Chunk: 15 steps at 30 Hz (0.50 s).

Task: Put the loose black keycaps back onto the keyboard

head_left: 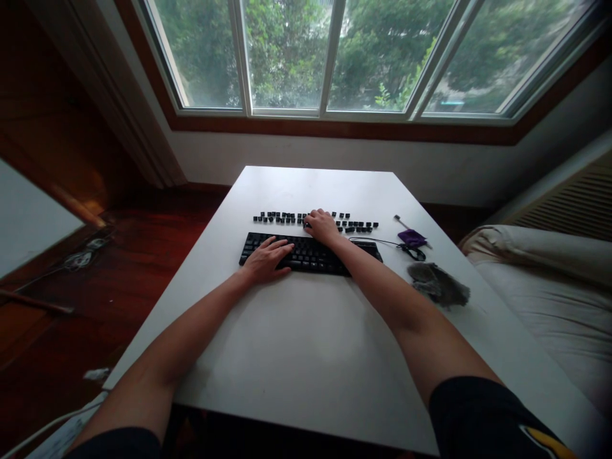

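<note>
A black keyboard (310, 260) lies across the white table. My left hand (266, 258) rests on its left part, fingers stretched out and apart over the keys. Beyond the keyboard, loose black keycaps (285, 218) are laid out in rows. My right hand (322, 225) reaches over the keyboard into the middle of these rows, fingers bent together. A small dark keycap (306, 224) shows at its fingertips. The right forearm hides part of the keyboard's right side, and the right hand covers some of the rows.
Right of the keyboard lie a black cable (413, 252), a purple cloth (412, 238), a small brush-like tool (400, 221) and a crumpled grey cloth (437, 284). The white table (287, 357) stands before a window, with a cushioned seat (530, 287) at its right.
</note>
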Each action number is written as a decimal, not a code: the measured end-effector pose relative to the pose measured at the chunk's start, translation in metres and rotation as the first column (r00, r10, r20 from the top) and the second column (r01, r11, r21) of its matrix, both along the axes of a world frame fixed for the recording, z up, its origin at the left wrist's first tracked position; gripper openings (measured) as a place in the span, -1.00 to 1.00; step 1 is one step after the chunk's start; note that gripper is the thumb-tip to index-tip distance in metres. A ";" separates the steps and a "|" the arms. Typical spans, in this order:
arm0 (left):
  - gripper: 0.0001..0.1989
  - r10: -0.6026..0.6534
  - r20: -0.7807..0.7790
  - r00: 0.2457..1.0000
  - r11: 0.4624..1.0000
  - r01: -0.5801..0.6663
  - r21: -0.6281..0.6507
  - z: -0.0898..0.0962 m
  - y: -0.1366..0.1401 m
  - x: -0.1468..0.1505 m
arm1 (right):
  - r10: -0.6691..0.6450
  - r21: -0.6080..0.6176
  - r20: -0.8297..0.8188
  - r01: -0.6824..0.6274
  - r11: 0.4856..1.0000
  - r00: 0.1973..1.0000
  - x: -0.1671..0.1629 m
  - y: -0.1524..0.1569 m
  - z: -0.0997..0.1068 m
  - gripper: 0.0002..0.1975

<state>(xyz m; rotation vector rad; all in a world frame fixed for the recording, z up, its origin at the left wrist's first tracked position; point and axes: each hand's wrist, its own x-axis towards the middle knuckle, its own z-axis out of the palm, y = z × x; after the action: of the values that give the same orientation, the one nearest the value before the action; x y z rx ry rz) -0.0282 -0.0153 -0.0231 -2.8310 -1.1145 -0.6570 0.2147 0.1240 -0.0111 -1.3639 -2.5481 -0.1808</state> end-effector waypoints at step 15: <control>-0.52 0.033 0.022 0.999 0.997 -0.034 0.072 -0.004 -0.001 -0.002 | 0.100 -0.097 -0.188 -0.120 0.988 0.977 -0.008 -0.016 0.008 -0.79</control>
<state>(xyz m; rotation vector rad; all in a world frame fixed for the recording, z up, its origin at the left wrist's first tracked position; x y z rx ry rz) -0.0297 -0.0162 -0.0271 -2.7458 -1.1150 -0.7103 0.2068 0.1082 -0.0030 -1.2095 -2.5006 0.1003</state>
